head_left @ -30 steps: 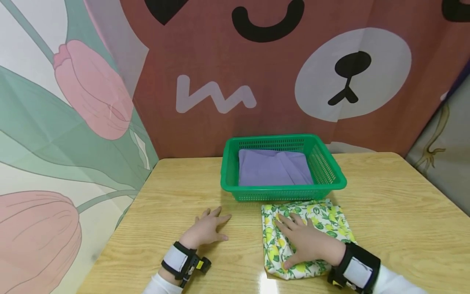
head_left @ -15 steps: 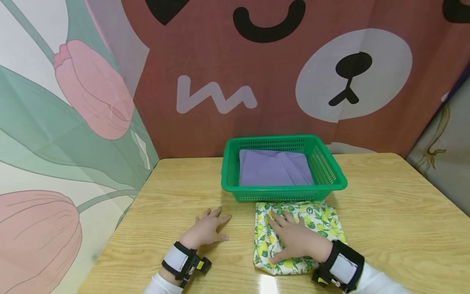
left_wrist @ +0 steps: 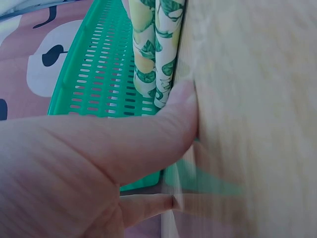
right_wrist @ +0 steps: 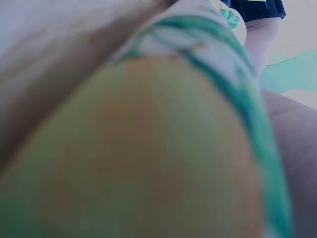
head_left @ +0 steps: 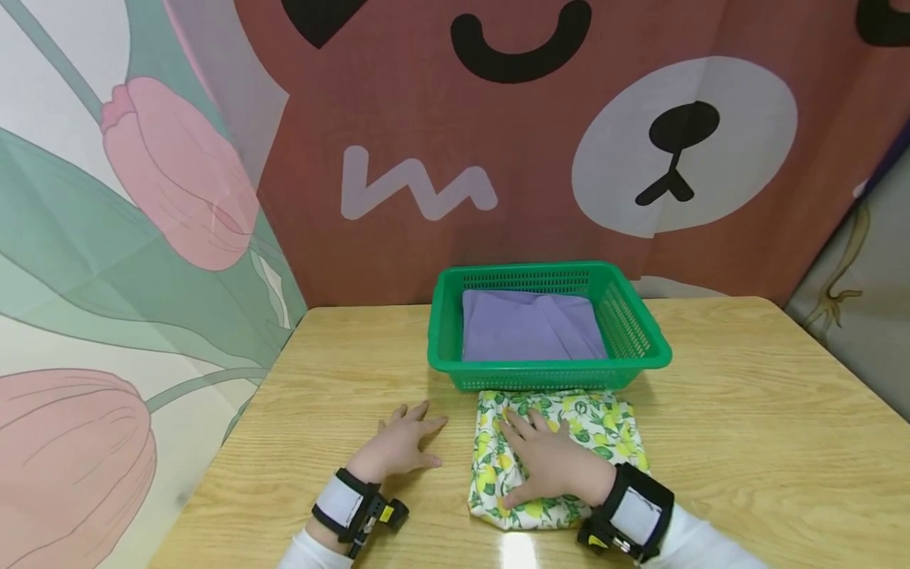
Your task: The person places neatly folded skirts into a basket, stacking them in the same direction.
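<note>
A folded cloth, white with a yellow lemon and green leaf print, lies flat on the desk in the lower middle of the head view, its far edge just in front of the green basket. The left wrist view shows its stacked folded layers edge-on, upper centre

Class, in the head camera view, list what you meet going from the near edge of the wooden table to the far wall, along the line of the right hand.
Right hand pressed flat on the folded lemon-print cloth → green plastic slotted basket → folded lilac cloth inside it → brown bear-face backdrop.
</note>
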`<state>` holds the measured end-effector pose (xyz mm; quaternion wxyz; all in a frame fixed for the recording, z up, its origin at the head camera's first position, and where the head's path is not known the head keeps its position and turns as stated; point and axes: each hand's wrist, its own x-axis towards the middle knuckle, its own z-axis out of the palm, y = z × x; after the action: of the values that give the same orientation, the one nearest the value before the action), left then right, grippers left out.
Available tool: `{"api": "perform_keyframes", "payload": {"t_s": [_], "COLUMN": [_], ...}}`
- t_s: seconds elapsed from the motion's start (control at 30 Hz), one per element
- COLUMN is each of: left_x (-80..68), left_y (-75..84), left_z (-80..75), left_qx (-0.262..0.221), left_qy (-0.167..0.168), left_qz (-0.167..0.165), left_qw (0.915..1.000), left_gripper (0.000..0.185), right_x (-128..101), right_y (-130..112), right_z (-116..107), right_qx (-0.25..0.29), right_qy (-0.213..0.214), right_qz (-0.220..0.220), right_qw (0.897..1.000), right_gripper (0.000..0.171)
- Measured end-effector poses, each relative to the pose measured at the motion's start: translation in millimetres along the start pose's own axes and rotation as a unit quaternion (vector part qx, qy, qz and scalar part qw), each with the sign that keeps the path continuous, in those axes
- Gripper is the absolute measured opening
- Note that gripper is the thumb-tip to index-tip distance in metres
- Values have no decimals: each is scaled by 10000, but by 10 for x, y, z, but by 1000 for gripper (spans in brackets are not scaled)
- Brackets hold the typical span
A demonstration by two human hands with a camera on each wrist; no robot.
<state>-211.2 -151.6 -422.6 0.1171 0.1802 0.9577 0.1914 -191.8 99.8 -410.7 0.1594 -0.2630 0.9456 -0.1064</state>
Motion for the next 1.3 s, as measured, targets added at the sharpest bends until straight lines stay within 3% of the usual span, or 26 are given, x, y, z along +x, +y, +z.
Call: {"api": "perform_keyframes", "payload": {"t_s": [0.2,0.37,0.5,0.73,0.9,1.07,1.13,1.2,1.23,1.3], "left_x": [4,12,23,11,-7,15,42,69,80,105], "left_y": [0,-10,-13,27,107,184,194,204,213,225], "left_z": [-3,4,1,-1,2,53,78,104,119,152], "left_qx": [13,19,42,175,152,206,-196,-1136,-1732,-2992], "left_qy": [12,-14,-10,-111,-17,-29,-58,-192,-293,-479], "left_qz": [9,-4,8,123,360,680,784,732,646,390], "left_qw": [10000,10000,10000,9997,9992,9975,9967,9906,9823,9522], "left_gripper": [62,63,63,63,70,79,80,80,79,78], "right_x": [5,-166,-343,-574,-655,-774,-814,-841,-851,-860], "right_y": [6,104,316,774,1030,1249,1306,1342,1355,1378], "right_z": [-75,-300,-425,-342,-228,-144,-125,-114,-105,-86], "right_qx": [-12,697,1352,2371,2394,2525,2745,3098,3277,3654], "right_qy": [-106,-351,-257,308,711,1089,1114,991,937,824], "right_qz": [-59,-345,-328,536,1158,1457,1518,1566,1513,1397], "right_qw": [9999,9964,9899,9695,9614,9504,9430,9326,9279,9166], "right_gripper": [100,75,64,64,68,74,77,78,78,77]}}
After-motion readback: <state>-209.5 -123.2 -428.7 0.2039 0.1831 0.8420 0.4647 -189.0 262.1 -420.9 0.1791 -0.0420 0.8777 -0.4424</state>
